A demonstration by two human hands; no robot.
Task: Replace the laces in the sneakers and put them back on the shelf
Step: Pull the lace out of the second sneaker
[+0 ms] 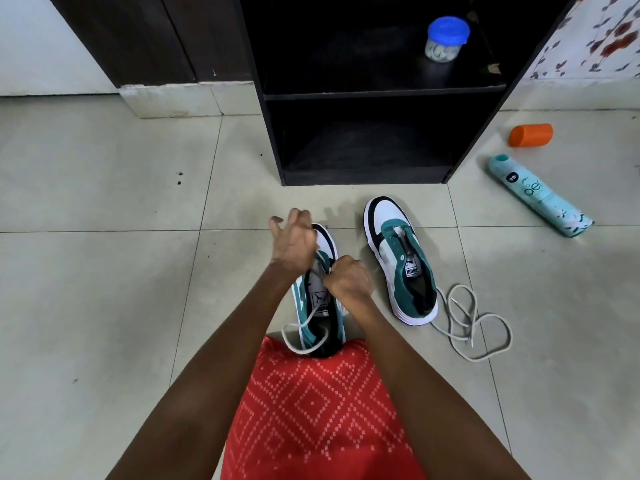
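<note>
Pale grey floor tiles (104, 271) spread out beneath us, and a black open-fronted shelf unit (381, 95) stands ahead against the wall; on its upper board sits a clear plastic jar with a blue lid (446, 39). To the right, on the tiles, lie a short orange plastic cylinder (530, 135) and, nearer us, a long teal aerosol can (540, 195) on its side.

Between our knees, partly hidden by our red white-patterned garment (311, 410), stands the teal, white and black near sneaker (327, 239), toe pointing at the shelf. Our left hand (294, 237) hovers over its front with the fingers loosely curled; whether they pinch anything we cannot tell. Our right hand (348, 278) is balled tight at the eyelets, gripping the threaded white lace (284, 333), whose free length loops down over the tongue and the heel opening.

Just to the right, apart from the first, stands the matching second sneaker (412, 289) with bare eyelets, also toe toward the shelf; the loose white lace (485, 358) lies in open curls on the tiles beside its heel.
</note>
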